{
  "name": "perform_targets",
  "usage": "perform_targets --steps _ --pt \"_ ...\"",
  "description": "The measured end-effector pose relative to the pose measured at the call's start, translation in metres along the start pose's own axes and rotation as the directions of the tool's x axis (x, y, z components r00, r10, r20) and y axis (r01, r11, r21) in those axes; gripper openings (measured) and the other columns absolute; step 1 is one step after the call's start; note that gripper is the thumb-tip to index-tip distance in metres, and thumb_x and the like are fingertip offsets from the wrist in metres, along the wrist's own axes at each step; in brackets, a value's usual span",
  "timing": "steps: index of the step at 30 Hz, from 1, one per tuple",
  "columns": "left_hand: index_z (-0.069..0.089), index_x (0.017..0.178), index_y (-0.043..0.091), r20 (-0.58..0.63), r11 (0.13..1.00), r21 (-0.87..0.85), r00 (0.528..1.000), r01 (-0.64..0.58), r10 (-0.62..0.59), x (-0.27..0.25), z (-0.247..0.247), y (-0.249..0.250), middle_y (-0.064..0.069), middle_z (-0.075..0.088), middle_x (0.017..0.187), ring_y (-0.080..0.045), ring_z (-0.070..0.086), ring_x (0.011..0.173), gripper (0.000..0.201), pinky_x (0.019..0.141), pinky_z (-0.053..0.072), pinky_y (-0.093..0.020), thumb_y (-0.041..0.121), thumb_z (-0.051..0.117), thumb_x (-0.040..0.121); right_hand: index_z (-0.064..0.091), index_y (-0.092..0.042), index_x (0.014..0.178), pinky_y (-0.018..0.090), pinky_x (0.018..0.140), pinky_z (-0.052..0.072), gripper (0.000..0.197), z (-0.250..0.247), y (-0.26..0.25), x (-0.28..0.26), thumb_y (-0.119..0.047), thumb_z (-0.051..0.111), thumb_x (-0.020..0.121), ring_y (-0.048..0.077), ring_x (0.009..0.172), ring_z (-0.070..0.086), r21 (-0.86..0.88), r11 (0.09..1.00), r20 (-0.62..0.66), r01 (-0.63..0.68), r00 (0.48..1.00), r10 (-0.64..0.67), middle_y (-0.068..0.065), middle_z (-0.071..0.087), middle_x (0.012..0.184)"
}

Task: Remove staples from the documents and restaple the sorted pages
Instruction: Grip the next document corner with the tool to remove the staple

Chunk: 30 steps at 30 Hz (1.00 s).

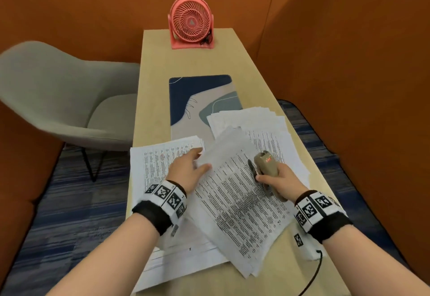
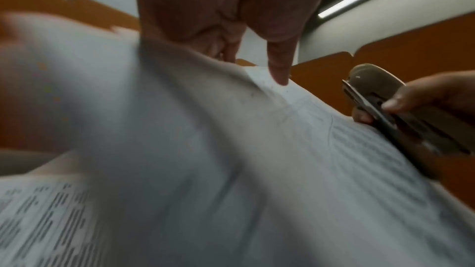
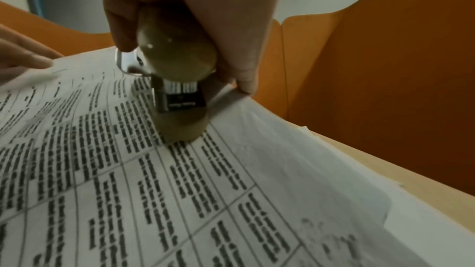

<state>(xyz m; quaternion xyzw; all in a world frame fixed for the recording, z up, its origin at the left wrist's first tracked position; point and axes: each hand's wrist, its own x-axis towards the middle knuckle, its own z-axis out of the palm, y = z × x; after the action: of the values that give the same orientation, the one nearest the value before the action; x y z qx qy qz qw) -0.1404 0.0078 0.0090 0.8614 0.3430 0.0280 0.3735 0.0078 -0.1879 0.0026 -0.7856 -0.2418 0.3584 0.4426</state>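
Paper, white and printed in dense table rows, covers the near end of the desk [image 1: 149, 67] in three lots. Left to right: a flat stack [image 1: 158, 167] at the left edge; a tilted sheaf [image 1: 235, 198] lying across the middle; a fanned pile [image 1: 263, 121] at the far right, partly over the patterned mat [image 1: 197, 93].

Left hand [image 1: 189, 170]: fingers [image 2: 279, 68] straight and spread, laid flat on the top left corner of the tilted sheaf where it overlaps the flat stack. One fingertip presses just beside the corner edge. No curl, nothing gripped. Left wrist view is heavily blurred; paper detail there unreadable.

Right hand [image 1: 280, 182]: fingers wrapped round a beige stapler [image 1: 265, 167], thumb on the far side. Stapler sits on top of the sheaf, nose pointing away from the person, toward the upper edge. Its base rests on the printed face, so the pages are not between its jaws. Whether any staple is already in the corner: cannot tell.

Judgement: step in hand looks like restapling the sheaf. To do well:
- square the page edges under the left fingers first; the sheaf's lower edge shows sheets fanned out of line;
- slide the corner fully into the stapler's mouth, not under its base;
- keep the left fingertip clear of the nose before pressing.

Risk: skewed pages stapled unevenly.
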Motion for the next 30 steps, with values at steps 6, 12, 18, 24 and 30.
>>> perform_targets --steps 6,12,18,24,30 --pt "0.06 0.068 0.017 0.078 0.938 -0.323 0.991 0.13 -0.111 -0.021 -0.003 -0.016 -0.001 0.062 0.068 -0.016 0.058 0.061 0.022 0.057 0.047 -0.019 0.022 0.059 0.089 0.06 -0.014 0.115 0.037 0.106 0.027 0.041 0.029 -0.015 -0.011 -0.028 0.072 0.079 0.022 0.126 0.031 -0.622 0.778 -0.154 0.085 0.961 -0.228 0.002 0.036 0.133" --pt "0.062 0.067 0.009 0.203 0.833 -0.508 0.97 0.219 -0.132 -0.036 -0.01 -0.029 -0.01 0.064 0.071 -0.024 0.058 0.066 0.024 0.069 0.045 -0.031 0.016 0.06 0.089 0.033 -0.026 0.141 0.03 0.089 0.042 0.059 0.074 -0.04 -0.027 -0.027 0.061 0.089 0.021 0.107 0.054 -0.667 0.72 0.032 0.191 0.973 -0.228 0.001 0.056 0.123" --pt "0.064 0.079 -0.001 0.207 0.778 -0.593 0.973 0.209 -0.104 -0.045 -0.019 -0.03 -0.029 0.063 0.087 -0.031 0.058 0.078 0.019 0.081 0.048 -0.045 0.014 0.059 0.089 0.025 -0.041 0.138 0.032 0.079 0.045 0.054 0.096 -0.045 -0.029 -0.048 0.051 0.091 0.023 0.102 0.058 -0.733 0.645 0.076 0.219 0.967 -0.242 0.002 0.059 0.113" --pt "0.064 0.069 0.006 0.224 0.765 -0.61 0.971 0.209 -0.086 -0.05 -0.015 -0.032 -0.019 0.063 0.075 -0.026 0.057 0.071 0.022 0.071 0.045 -0.037 0.016 0.059 0.089 0.034 -0.041 0.131 0.031 0.078 0.046 0.052 0.105 -0.053 -0.033 -0.059 0.052 0.086 0.02 0.099 0.06 -0.681 0.696 0.018 0.227 0.956 -0.293 -0.003 0.063 0.109" --pt "0.064 0.082 -0.006 0.255 0.697 -0.676 0.963 0.239 -0.084 -0.052 -0.014 -0.031 -0.034 0.062 0.093 -0.034 0.059 0.083 0.022 0.087 0.046 -0.048 0.013 0.056 0.09 0.035 -0.038 0.13 0.031 0.075 0.045 0.048 0.107 -0.066 -0.035 -0.056 0.051 0.088 0.022 0.096 0.06 -0.747 0.622 0.03 0.234 0.947 -0.321 0.001 0.064 0.102"
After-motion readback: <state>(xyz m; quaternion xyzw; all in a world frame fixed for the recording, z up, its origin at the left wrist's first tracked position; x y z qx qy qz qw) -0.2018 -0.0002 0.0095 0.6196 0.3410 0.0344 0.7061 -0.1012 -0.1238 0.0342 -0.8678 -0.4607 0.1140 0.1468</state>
